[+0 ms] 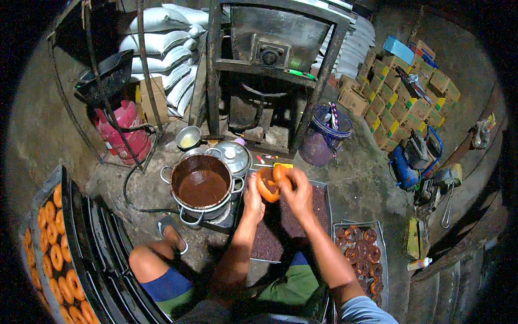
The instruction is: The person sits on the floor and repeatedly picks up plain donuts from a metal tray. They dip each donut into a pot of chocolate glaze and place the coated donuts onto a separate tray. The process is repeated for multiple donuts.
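My left hand (252,200) is closed round the side of an orange-brown doughnut (268,196), whose brown face partly shows. Pinched in the fingers of my right hand (298,195) is a second orange-brown doughnut (280,173), close against the first; their overlap hides where they touch. Both hands are above a metal tray (329,208) spread with dark brown sprinkles (267,237). Left of the hands stands a two-handled pot (165,175) with thick dark chocolate (202,189) inside.
A lidded pot (236,156) and a small bowl (188,138) stand behind the chocolate pot. Coated doughnuts (362,252) fill a tray at right; plain ones (56,256) lie at far left. Beyond are a purple bucket (322,141), a pink gas cylinder (121,132) and stacked cartons (402,105).
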The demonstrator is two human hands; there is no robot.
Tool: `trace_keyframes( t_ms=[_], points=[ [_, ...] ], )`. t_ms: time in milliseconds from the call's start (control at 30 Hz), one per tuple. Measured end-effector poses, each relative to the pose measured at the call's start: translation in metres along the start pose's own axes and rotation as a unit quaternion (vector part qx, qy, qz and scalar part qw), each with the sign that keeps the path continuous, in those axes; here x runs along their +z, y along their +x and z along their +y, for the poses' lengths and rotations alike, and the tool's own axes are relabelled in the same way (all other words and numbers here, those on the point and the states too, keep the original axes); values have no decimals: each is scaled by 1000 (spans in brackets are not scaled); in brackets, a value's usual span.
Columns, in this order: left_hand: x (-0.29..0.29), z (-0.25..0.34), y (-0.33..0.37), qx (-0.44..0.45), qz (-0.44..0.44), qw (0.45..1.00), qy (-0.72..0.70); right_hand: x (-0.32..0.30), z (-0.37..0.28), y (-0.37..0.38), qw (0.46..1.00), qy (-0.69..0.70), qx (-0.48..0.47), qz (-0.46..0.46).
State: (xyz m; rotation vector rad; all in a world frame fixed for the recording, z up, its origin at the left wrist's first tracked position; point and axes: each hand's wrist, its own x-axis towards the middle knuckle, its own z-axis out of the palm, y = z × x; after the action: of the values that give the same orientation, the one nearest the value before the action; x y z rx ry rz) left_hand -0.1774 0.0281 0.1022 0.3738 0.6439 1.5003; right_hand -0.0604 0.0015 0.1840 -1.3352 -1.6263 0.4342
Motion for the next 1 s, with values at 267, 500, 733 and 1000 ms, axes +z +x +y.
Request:
trace_keyframes(
  t_ms=[267,500,733,1000],
  points=[
    [26,-46,17,-75,-63,994,42,-17,76,-8,994,-35,-55,90],
    [-24,-83,36,327,-135,703,617,-55,153,17,754,577,308,-68],
    [-107,-124,63,331,-91,772,535,-13,307,-53,977,-154,112,-99],
    [-99,-154,35,305,-249,544,741,-16,341,-73,983,-153,42,-97]
  ],
)
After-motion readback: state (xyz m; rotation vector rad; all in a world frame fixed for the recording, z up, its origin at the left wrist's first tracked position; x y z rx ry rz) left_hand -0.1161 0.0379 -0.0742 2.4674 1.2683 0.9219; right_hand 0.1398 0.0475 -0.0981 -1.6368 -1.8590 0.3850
